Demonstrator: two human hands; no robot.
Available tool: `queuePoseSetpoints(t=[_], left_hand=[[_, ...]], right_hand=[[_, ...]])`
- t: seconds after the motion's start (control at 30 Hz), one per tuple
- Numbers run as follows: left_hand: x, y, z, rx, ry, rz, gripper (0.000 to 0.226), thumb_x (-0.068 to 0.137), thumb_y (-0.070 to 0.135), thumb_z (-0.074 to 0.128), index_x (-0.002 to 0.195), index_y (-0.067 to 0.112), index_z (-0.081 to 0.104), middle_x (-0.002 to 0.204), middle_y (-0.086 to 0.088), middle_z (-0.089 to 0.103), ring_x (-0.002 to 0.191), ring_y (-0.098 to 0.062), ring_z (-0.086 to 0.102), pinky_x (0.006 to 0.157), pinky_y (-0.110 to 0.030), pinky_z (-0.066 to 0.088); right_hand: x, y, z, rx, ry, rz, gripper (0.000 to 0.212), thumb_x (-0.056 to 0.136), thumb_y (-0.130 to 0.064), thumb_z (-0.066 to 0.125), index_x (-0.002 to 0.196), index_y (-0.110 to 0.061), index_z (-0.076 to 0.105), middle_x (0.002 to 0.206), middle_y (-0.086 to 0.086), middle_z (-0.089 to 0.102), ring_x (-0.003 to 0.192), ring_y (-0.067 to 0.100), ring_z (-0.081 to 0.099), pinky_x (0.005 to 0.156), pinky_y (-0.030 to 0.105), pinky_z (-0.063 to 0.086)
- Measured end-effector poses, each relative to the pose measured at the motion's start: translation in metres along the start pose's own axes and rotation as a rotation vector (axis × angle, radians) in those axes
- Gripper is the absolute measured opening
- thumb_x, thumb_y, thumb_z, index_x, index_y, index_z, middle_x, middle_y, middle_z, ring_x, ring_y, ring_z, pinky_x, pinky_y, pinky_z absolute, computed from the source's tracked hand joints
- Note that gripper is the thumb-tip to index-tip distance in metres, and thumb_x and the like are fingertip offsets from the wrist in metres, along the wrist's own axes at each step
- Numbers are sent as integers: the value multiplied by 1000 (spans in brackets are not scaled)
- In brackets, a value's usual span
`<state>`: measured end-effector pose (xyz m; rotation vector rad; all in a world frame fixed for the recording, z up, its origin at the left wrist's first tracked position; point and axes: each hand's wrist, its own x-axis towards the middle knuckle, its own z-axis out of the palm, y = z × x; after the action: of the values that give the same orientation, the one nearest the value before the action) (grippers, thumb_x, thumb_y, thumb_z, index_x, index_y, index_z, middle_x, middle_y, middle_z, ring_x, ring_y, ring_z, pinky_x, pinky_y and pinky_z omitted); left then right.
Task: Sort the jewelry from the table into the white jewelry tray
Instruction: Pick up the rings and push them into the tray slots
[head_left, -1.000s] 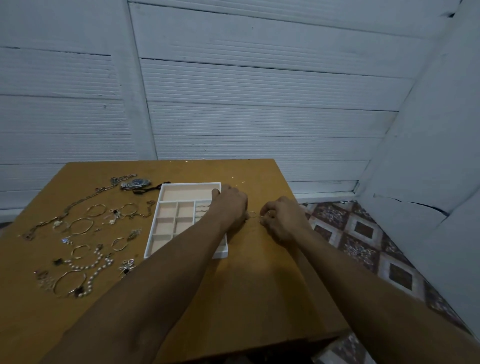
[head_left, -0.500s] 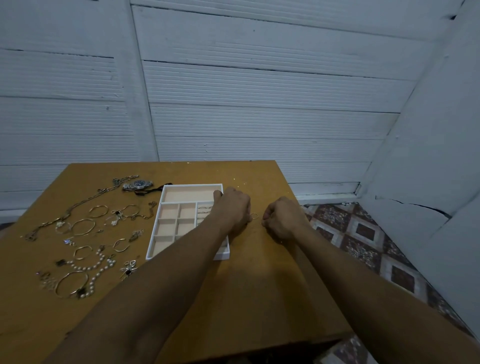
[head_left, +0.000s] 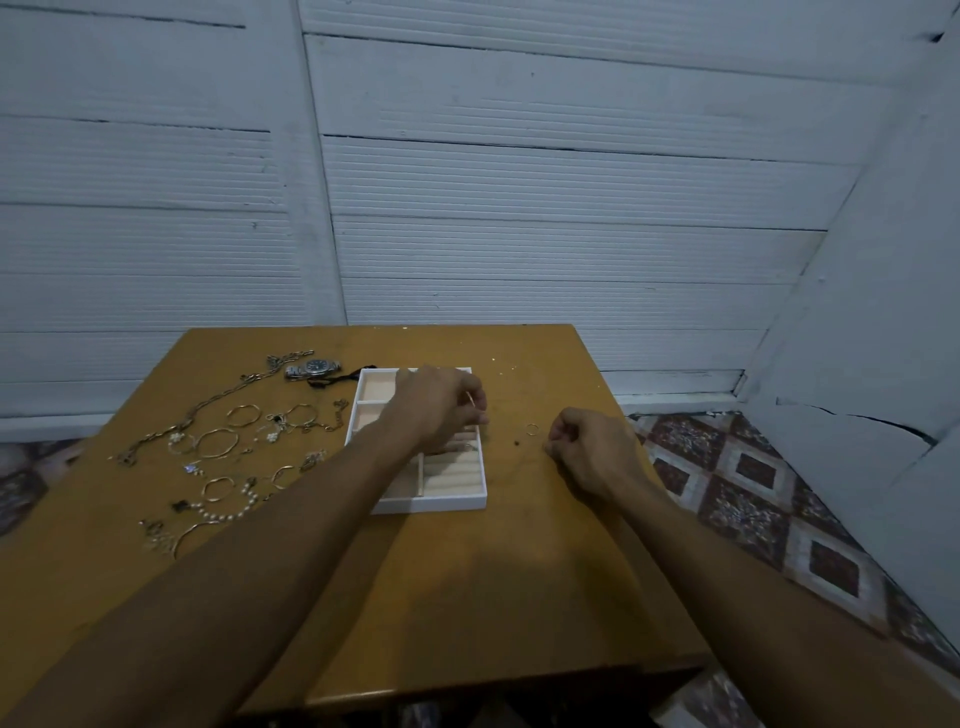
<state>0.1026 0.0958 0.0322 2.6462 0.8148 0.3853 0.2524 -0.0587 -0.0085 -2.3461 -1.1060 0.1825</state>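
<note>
left arm (head_left: 291, 525): bare; on my feed it enters from 7 o'clock and runs straight toward 1 o'clock.
left hand (head_left: 439, 408): back turned up to my camera, fingers curled under; thumb and forefinger pinch a thin pale piece (head_left: 470, 400) at the hand's 3 o'clock edge. I cannot make out what the piece is.
right arm (head_left: 727, 561): bare; enters from 5 o'clock, angled toward 11 o'clock.
right hand (head_left: 592, 452): at 4 o'clock of the other hand, apart from it; back up, fingers curled, thumb tip meeting forefinger on its 9 o'clock side. Whether that pinch holds anything I cannot tell.
wrists: both roughly in line with their forearms.
</note>
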Motion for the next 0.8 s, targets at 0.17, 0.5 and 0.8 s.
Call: queuePoseSetpoints(t=[0.17, 0.5, 0.8], left_hand=[[-28, -27, -10, -50, 42, -44, 7, 83, 37, 70, 83, 30, 73, 89, 11, 72, 91, -11, 63, 92, -40, 44], [-57, -34, 2, 140, 93, -63, 16, 85, 46, 64, 92, 34, 73, 95, 9, 69, 102, -15, 53, 88, -38, 33], [-67, -37, 14, 165, 184, -6, 21, 90, 43, 60, 107, 38, 72, 104, 8, 71, 102, -18, 50, 90, -38, 33]], right_hand=[[-12, -9, 0, 108, 13, -12, 22, 86, -23, 69, 70, -36, 61, 71, -21, 60, 80, 6, 58, 92, 48, 49], [-34, -32, 11, 192, 16, -37, 4, 84, -23, 73, 88, -23, 74, 82, -10, 68, 82, 7, 62, 82, 29, 50], [-41, -36, 15, 192, -9, -65, 5, 86, -21, 71, 89, -24, 73, 84, -10, 68, 81, 4, 60, 78, 28, 54]])
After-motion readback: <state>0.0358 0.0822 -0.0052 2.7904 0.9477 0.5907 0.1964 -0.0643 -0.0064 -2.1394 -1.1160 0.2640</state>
